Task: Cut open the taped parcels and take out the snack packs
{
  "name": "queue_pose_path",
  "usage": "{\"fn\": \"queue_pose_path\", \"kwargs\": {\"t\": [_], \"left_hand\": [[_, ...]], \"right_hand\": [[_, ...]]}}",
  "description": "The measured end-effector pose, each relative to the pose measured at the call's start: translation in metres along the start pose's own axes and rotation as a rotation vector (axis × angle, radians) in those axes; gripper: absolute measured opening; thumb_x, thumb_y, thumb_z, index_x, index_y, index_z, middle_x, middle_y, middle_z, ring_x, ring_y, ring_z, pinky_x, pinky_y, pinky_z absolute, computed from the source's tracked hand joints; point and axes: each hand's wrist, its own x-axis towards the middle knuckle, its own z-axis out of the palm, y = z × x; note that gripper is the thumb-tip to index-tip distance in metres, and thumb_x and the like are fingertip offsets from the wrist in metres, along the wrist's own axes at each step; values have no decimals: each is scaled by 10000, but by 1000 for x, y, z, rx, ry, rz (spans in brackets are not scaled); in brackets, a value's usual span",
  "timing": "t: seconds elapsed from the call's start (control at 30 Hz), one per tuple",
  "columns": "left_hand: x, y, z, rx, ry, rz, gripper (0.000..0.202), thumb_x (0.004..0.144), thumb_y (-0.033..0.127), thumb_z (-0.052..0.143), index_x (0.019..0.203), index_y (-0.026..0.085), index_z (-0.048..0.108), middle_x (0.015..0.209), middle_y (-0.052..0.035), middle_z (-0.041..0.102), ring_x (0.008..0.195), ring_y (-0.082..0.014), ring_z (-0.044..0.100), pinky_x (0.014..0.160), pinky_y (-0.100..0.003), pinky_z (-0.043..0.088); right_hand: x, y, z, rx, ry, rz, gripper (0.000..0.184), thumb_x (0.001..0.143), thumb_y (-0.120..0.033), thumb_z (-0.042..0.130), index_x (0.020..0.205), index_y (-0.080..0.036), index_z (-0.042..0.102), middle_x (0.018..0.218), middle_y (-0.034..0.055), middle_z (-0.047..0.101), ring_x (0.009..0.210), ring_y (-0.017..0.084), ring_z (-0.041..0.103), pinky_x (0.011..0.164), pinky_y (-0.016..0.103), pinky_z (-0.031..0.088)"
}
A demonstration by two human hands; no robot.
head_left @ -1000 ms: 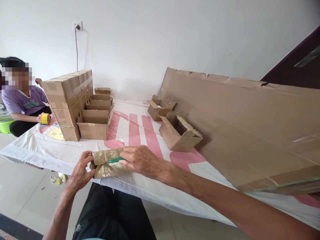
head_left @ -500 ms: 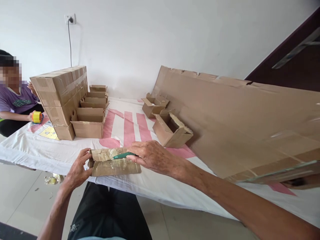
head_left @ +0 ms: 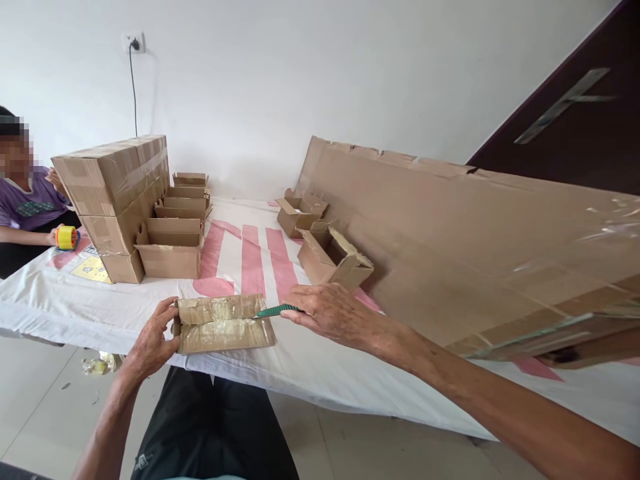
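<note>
A taped cardboard box (head_left: 220, 335) lies near the front edge of the cloth-covered table, a lengthwise seam across its top. My left hand (head_left: 153, 339) grips its left end, thumb and fingers on either side of the corner. In my right hand (head_left: 320, 312) is a green utility knife (head_left: 280, 310), the fingers closed round its handle. The knife's tip points left and lies over the right part of the seam; whether it touches the tape I cannot tell.
Stacked closed cartons (head_left: 125, 193) stand at the left beside a row of open boxes (head_left: 169, 259). Two open boxes, one nearer (head_left: 325, 257), sit before a large cardboard sheet (head_left: 425, 233). Across the table, another person's hand holds a yellow tape roll (head_left: 66, 238).
My right hand has drawn the knife rightward along the seam toward the box's right end. The left hand keeps its grip. The whole view has shifted slightly.
</note>
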Motion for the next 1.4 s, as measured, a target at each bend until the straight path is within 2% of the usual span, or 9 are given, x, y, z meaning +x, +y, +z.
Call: {"fn": "queue_pose_path", "kwargs": {"t": [0.2,0.37,0.6,0.77,0.93,1.03,1.13,1.4], "left_hand": [[4,1,0,29,0,-12,453,785,225,636,1215,286,765,1537,-101,579,1281,-303,665,873,-380,634],[4,2,-1,19,-14,-19,466,777,211,620,1217,283,757,1565,-107,551,1349,-321,630,923,-409,627],[1,3,-1,-75,-53,-15,573,761,176,593,1309,290,712,1616,-93,480,1438,-313,549,987,-399,596],[0,1,-1,-75,-54,-36,556,791,208,631,1332,316,693,1551,-87,502,1356,-298,582,992,-419,580],[0,2,2,-89,-91,-29,568,782,196,642,1336,316,679,1496,-82,521,1337,-292,568,995,-420,559],[0,5,3,-94,-97,-22,549,782,182,634,1314,305,684,1477,-83,527,1331,-286,563,985,-404,557],[-1,8,2,-92,-98,-10,546,774,169,632,1301,300,690,1447,-84,539,1304,-279,570,945,-378,563],[2,15,1,-111,-90,9,459,775,161,651,1212,274,729,1286,-73,573,1202,-255,591,963,-372,562]], "right_hand": [[-20,20,-4,11,34,57,416,1109,-405,461,828,-208,696,817,48,692,649,168,558,590,318,288],[-32,22,-2,104,103,62,436,1118,-423,447,873,-214,739,802,58,705,676,174,588,619,317,351],[-25,15,2,118,227,-5,473,1118,-452,454,783,-205,679,734,36,644,599,151,526,573,300,321],[-24,16,-14,187,266,-27,469,1118,-427,435,786,-219,693,698,21,621,592,154,515,563,306,341],[-21,-4,-29,347,298,-89,353,1103,-384,494,941,-227,765,754,23,684,654,164,581,617,303,420],[-6,-24,-21,396,292,-180,327,1112,-355,490,1039,-208,773,798,25,702,671,154,595,629,292,439],[10,-38,-9,389,305,-231,326,1118,-344,486,1057,-193,768,833,30,713,693,153,605,639,290,442],[26,-44,2,297,276,-240,300,1113,-326,507,998,-188,746,831,32,703,710,153,600,636,283,385]]}}
